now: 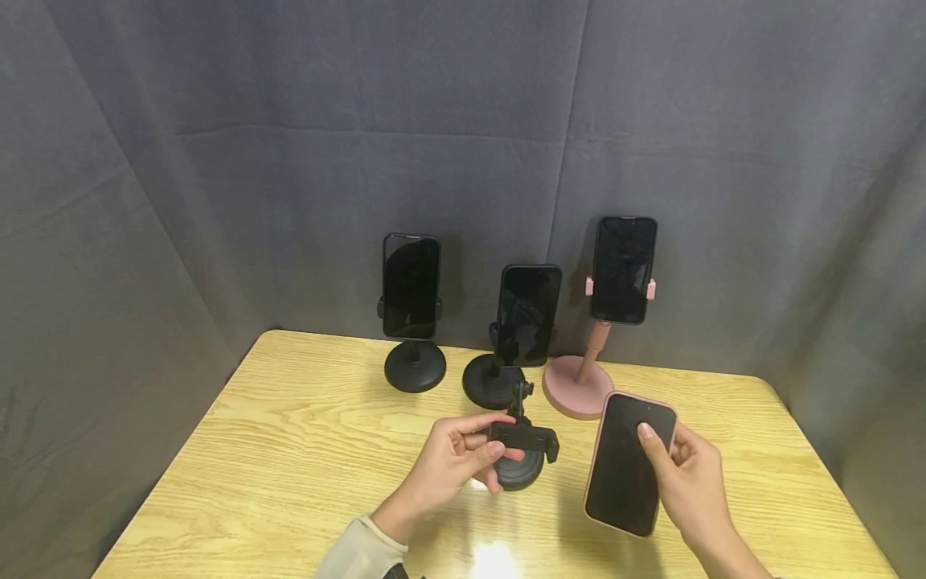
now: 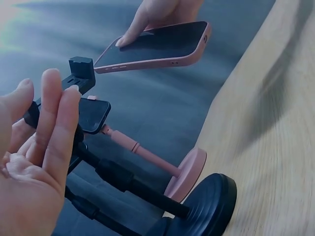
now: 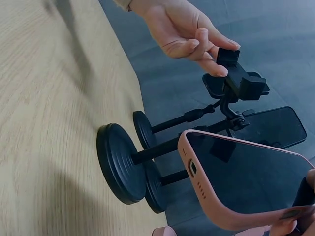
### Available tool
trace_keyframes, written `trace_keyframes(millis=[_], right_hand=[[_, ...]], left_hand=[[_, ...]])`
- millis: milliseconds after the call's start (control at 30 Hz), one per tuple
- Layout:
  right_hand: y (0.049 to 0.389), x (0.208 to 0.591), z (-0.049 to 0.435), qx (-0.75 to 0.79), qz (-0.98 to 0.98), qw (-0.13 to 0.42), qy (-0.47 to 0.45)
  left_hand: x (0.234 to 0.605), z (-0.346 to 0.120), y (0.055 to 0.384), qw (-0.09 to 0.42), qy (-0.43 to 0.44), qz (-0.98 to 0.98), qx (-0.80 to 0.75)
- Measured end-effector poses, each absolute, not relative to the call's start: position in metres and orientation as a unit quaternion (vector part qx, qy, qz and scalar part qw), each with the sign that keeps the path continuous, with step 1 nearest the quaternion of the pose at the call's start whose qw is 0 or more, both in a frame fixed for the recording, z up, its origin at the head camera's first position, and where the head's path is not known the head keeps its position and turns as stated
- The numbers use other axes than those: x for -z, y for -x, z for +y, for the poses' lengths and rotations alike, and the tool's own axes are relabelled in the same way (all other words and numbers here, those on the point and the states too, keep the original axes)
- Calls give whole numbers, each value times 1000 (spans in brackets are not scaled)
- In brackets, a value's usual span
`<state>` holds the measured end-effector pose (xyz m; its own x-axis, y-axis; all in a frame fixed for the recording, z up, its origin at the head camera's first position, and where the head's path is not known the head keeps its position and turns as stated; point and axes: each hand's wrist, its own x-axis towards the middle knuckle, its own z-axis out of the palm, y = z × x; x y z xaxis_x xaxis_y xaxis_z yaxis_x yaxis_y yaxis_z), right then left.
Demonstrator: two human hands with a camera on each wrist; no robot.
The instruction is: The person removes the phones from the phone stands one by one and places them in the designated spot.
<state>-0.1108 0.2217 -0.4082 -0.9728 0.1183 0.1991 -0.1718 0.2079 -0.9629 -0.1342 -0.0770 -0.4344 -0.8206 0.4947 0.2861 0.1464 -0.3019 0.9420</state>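
My left hand [image 1: 447,460] grips one end of the clamp of a black phone stand [image 1: 526,438], thumb and fingers on it. No phone is in this clamp. The stand's round ridged base [image 3: 118,164] rests on the table, and its pole [image 2: 152,194] rises to the clamp. To the right, my right hand [image 1: 696,492] holds a phone in a pink case [image 1: 626,470], thumb flat on the dark screen. In the right wrist view the phone's charging-port end faces the camera. The phone is held up off the table, apart from the clamp.
Behind stand two black stands holding dark phones, one phone at left [image 1: 411,285] and one in the middle [image 1: 530,315]. A pink stand [image 1: 579,388] at back right holds another phone [image 1: 624,269]. The wooden table [image 1: 289,450] ends at a grey curtain [image 1: 347,129].
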Motion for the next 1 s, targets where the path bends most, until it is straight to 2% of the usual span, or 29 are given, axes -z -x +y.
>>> trace_keyframes(millis=[367,733,1000], right_hand=[[110,413,227,-632,-768,106,-14],[107,419,232,-631,-770,89,-6],[103,427,239,-640,-764,77,6]], left_hand=[[432,-79,131,74,-264,587,-762],[427,-89,122,63,-269,572,-772],[423,-101,117,30,-281,575,-768]])
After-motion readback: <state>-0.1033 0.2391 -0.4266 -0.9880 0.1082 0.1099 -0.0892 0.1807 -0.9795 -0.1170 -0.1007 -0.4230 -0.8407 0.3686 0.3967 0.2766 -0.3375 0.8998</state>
